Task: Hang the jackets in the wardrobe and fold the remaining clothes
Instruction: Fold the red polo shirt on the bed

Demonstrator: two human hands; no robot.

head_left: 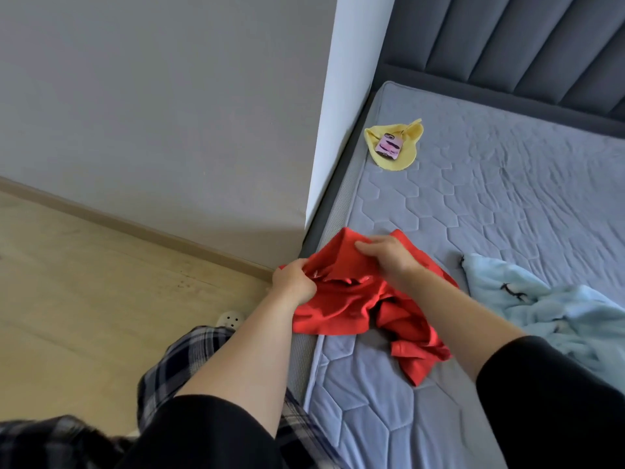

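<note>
At the near-left edge of the mattress (473, 204), the fingers of my left hand (293, 282) are curled tight round a bunched fold of the red garment (341, 304), clamped on the cloth where it overhangs the side of the bed. The fingers of my right hand (389, 257) bend down over the garment's upper edge and pinch it; I cannot see that thumb. Between the two hands the red cloth is drawn up in a crumpled ridge. The rest of it lies loose on the mattress, trailing back toward me beneath my right forearm. Both forearms are bare, with black sleeves starting near the elbows.

Just right of the red garment a light-blue garment (558, 313) with small dark markings lies rumpled on the mattress; I cannot tell whether the two touch. Well apart, farther up by the wall-side edge, a yellow cloth (404, 160) lies flat with a pink-cased phone (389, 147) on top of it. A dark padded headboard (507, 45) closes the far end. Off the bed to my left are pale wooden floor (84, 282), plaid trousers (182, 360) and the toe of a white slipper (230, 319).
</note>
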